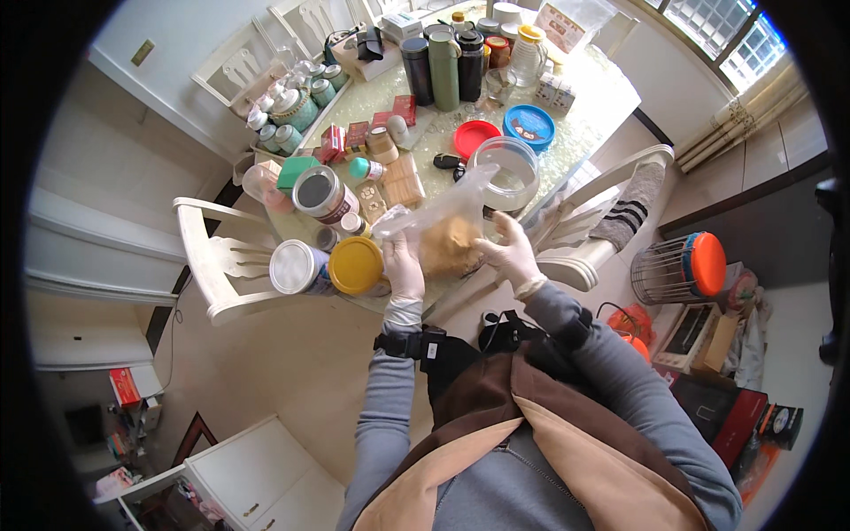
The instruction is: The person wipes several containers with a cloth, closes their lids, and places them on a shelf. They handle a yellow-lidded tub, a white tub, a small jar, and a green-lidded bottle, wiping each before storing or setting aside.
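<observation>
Head view: taking the clear plastic bag [447,211] as the dial's centre, I see the person's gloved left hand [405,268] at eight o'clock, seemingly pinching its edge, fingertips partly hidden. The gloved right hand [512,254] is at three, fingers loosely spread against the side. The bag is near the surface's [589,115] close edge, tan contents [450,246] bunched low; gripping one side and propping the other probably steadies that load. Towards nine, a yellow-lidded tub [356,265] and a white-lidded tub [297,267] hide what they hold. At one, a clear round tub [505,173] stands uncovered, perhaps for easy reach; I can't make out anything inside. Beyond it lie a red lid [476,140] and a blue lid [529,128]. Farthest, at twelve, a green flask [445,71] stands upright, likely kept out of the way.
</observation>
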